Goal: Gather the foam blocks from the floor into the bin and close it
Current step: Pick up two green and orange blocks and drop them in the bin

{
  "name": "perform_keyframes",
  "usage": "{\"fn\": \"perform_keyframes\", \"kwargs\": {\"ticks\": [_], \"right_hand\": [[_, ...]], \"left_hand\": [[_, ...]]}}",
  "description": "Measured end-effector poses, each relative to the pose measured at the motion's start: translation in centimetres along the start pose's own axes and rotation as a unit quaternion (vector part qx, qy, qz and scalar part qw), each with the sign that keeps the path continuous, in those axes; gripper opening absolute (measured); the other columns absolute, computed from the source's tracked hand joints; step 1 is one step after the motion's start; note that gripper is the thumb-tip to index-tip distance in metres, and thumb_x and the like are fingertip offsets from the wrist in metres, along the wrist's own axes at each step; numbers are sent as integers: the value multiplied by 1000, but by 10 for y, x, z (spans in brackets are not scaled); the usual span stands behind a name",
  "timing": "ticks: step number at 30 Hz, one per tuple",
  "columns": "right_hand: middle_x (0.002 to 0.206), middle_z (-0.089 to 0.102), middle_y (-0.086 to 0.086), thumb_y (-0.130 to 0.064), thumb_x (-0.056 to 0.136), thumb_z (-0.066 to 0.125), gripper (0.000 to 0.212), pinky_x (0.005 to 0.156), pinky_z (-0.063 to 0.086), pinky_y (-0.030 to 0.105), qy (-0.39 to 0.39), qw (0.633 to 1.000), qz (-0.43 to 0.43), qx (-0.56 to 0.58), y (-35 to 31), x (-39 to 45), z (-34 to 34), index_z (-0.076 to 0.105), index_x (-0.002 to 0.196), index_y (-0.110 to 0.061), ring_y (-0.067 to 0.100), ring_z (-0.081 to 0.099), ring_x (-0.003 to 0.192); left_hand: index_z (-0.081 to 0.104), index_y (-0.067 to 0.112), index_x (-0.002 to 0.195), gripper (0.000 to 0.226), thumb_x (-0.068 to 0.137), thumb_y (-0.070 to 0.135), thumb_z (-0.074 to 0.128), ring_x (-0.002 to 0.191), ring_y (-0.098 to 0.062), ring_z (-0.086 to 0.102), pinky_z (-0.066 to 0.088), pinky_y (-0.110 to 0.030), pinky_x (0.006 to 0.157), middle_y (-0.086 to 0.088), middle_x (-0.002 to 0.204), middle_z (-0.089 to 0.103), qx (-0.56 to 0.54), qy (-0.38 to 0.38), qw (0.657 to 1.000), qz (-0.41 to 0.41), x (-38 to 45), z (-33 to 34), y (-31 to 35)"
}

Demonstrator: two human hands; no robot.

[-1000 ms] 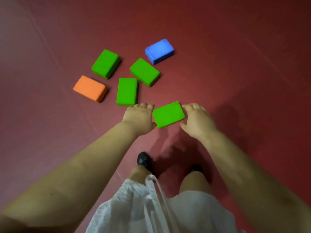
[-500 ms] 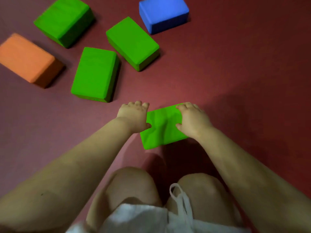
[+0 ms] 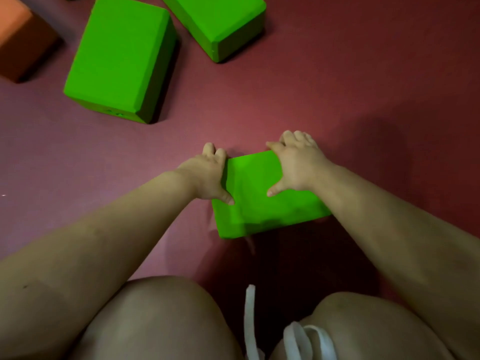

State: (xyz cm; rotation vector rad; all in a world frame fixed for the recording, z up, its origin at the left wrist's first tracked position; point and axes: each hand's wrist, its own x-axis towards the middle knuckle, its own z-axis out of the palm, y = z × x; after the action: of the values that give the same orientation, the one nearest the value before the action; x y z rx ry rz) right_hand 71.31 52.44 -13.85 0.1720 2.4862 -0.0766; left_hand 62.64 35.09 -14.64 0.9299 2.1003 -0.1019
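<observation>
A green foam block [image 3: 262, 203] lies in front of my knees on the dark red floor. My left hand [image 3: 210, 175] grips its left end, thumb on the top face and fingers curled over the far left edge. My right hand [image 3: 296, 165] grips its right end the same way, thumb on top. Two more green blocks lie further away, one at the upper left [image 3: 119, 55] and one at the top centre [image 3: 218, 22]. An orange block [image 3: 18, 40] is cut off by the left edge. No bin is in view.
My bare knees [image 3: 161, 318] and a white drawstring [image 3: 250, 315] fill the bottom of the view. Bare red floor [image 3: 376, 87] stretches to the right of the blocks.
The view has dropped closer to the floor as I crouch. Both hands have closed round the ends of the near green block, which now looks tilted up toward me.
</observation>
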Motion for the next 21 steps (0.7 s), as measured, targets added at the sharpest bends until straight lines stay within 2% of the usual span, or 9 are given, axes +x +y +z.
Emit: {"fn": "perform_keyframes", "kwargs": {"ticks": [3, 6, 8, 13, 18, 21], "right_hand": [[127, 43, 12, -73, 42, 75, 108, 108, 29, 40, -21, 1000, 7, 2, 7, 1, -2, 46, 129, -16, 30, 38, 120], [126, 49, 10, -67, 42, 80, 105, 102, 37, 37, -68, 996, 12, 62, 8, -3, -2, 41, 123, -13, 30, 46, 116], [121, 56, 9, -65, 42, 82, 103, 95, 44, 39, -75, 992, 22, 96, 6, -6, -7, 39, 120, -15, 30, 52, 111], [126, 44, 10, -78, 45, 70, 114, 104, 37, 41, 9, 1000, -6, 28, -14, 4, -53, 29, 141, -31, 29, 41, 119], [122, 39, 12, -70, 51, 75, 105, 101, 41, 44, 65, 995, -14, 75, -54, 30, -99, 33, 139, -31, 32, 43, 116], [123, 39, 14, -70, 52, 74, 104, 96, 43, 44, 125, 991, 11, 43, -83, 46, -116, 32, 139, -31, 33, 42, 115]], "left_hand": [[29, 6, 130, 96, 61, 43, 84, 112, -34, 51, 41, -32, 90, -17, 128, 36, -61, -20, 998, 20, 5, -1, 1], [29, 9, 117, 85, 61, 38, 85, 102, -30, 51, 36, -26, 79, -18, 121, 45, -106, -22, 993, 38, 5, 0, 0], [30, 10, 116, 82, 61, 34, 86, 100, -30, 50, 36, -27, 80, -17, 117, 44, -121, 0, 991, 51, -1, -4, -4], [34, 5, 121, 86, 57, 25, 88, 109, -32, 48, 40, -33, 91, -18, 121, 41, -107, 108, 986, 67, -21, -32, -36], [37, 4, 127, 86, 58, 21, 87, 121, -29, 44, 31, -30, 101, -16, 129, 41, -101, 211, 970, 70, -40, -64, -91], [37, 5, 132, 81, 66, 20, 82, 129, -28, 40, 28, -28, 106, -15, 137, 41, -123, 265, 954, 65, -44, -77, -126]]}}
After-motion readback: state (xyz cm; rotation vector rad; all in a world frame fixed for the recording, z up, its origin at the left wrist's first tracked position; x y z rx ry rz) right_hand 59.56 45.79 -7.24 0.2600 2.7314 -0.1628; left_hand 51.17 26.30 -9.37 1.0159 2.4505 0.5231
